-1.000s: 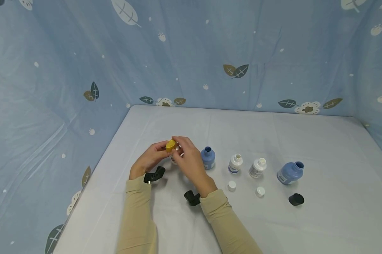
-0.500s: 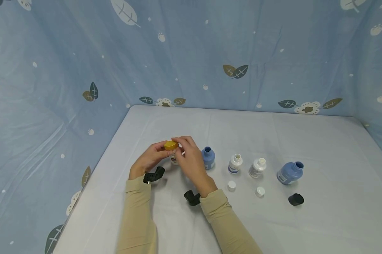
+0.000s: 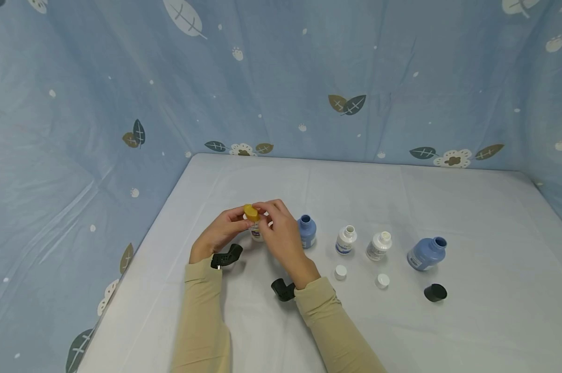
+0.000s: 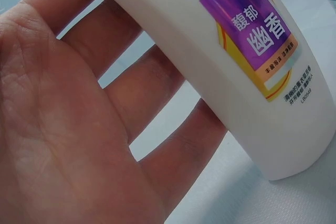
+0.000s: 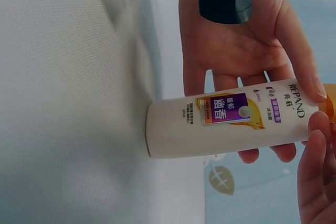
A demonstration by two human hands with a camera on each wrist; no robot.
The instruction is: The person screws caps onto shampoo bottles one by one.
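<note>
A white body wash bottle [image 3: 256, 234] with a purple and yellow label stands between both hands, its base at the white cloth. My left hand [image 3: 221, 231] holds it near the neck, thumb in front and the other fingers behind; the palm stays apart from the bottle in the left wrist view. On top sits a yellow cap [image 3: 251, 212], which the fingers of my right hand [image 3: 281, 233] pinch. In the right wrist view, the cap [image 5: 331, 100] is partly cut off by the frame edge. Right of the hands, a blue bottle [image 3: 307, 233] stands uncapped, partly hidden.
Two uncapped white bottles, one [image 3: 346, 240] beside the other [image 3: 379, 246], and another uncapped blue bottle [image 3: 426, 254] stand to the right. Before them lie two white caps, one left [image 3: 340, 272] and one right [image 3: 382, 281], plus a black cap [image 3: 435, 292].
The yellow cap has turned between the fingers and shows at another angle. More of the bottle's label is visible than a second ago. Both hands stay in nearly the same place.
</note>
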